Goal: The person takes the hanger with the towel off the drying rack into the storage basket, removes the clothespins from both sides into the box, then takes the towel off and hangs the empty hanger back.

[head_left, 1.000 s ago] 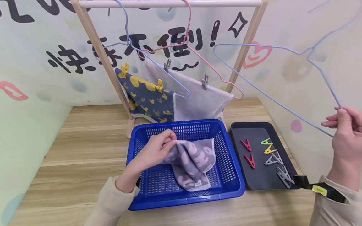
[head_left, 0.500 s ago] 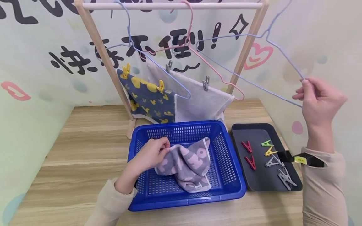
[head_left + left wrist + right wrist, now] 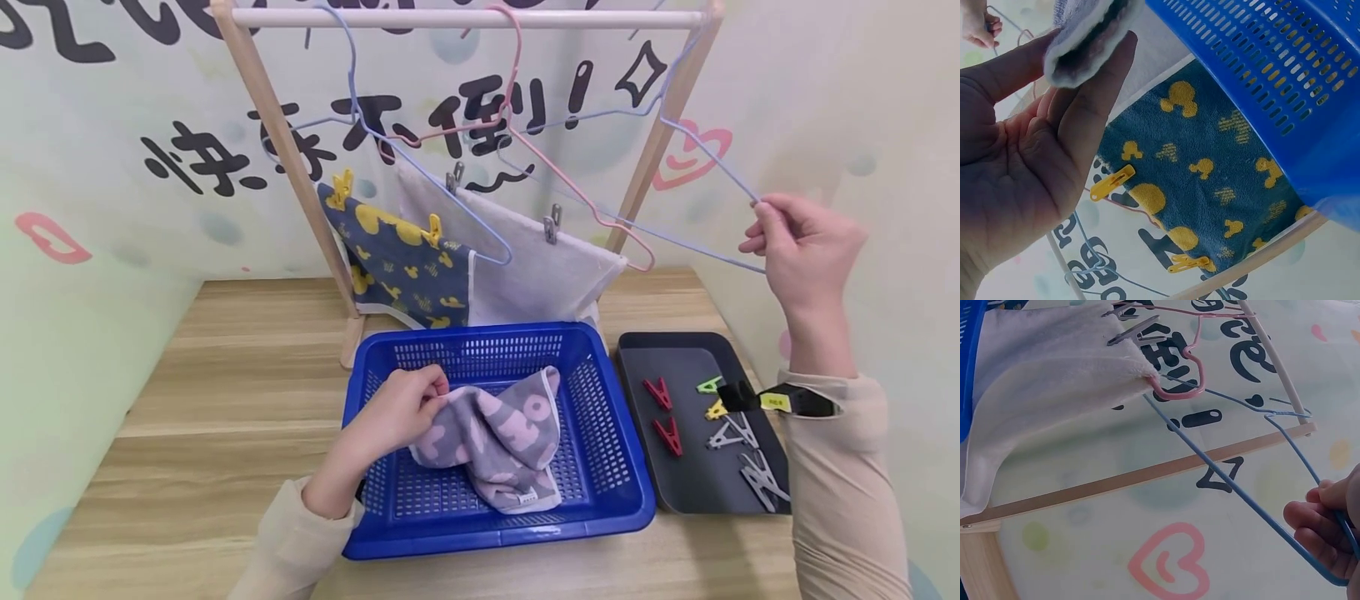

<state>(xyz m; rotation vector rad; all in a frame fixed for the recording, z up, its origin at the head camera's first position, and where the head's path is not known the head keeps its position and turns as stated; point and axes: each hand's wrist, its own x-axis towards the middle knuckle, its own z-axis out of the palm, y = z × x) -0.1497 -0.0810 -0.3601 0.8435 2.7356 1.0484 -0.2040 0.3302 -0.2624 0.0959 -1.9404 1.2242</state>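
My left hand (image 3: 399, 408) pinches the edge of a grey and pink patterned towel (image 3: 517, 433), which lies bunched in a blue plastic basket (image 3: 498, 542). In the left wrist view the towel's pale hem (image 3: 1072, 69) shows between thumb and fingers. My right hand (image 3: 810, 250) grips one end of a blue wire hanger (image 3: 708, 154), at the right of the drying rack. The hanger's hook overlaps the right end of the rack's white bar (image 3: 450, 18) in the head view. In the right wrist view, the fingers (image 3: 1310, 519) curl round the hanger's wire.
Behind the basket hang a blue towel (image 3: 408, 267) with yellow shapes, under a blue hanger, and a white towel (image 3: 517, 267) under a pink hanger (image 3: 551, 167). Clothespins hold both. A dark tray (image 3: 697, 492) with several clothespins (image 3: 667, 435) sits right of the basket, partly behind the right arm.
My right hand has brought the blue hanger leftward and forward to the rack's right end. My left hand has lowered slightly with the towel's edge, then stayed put.
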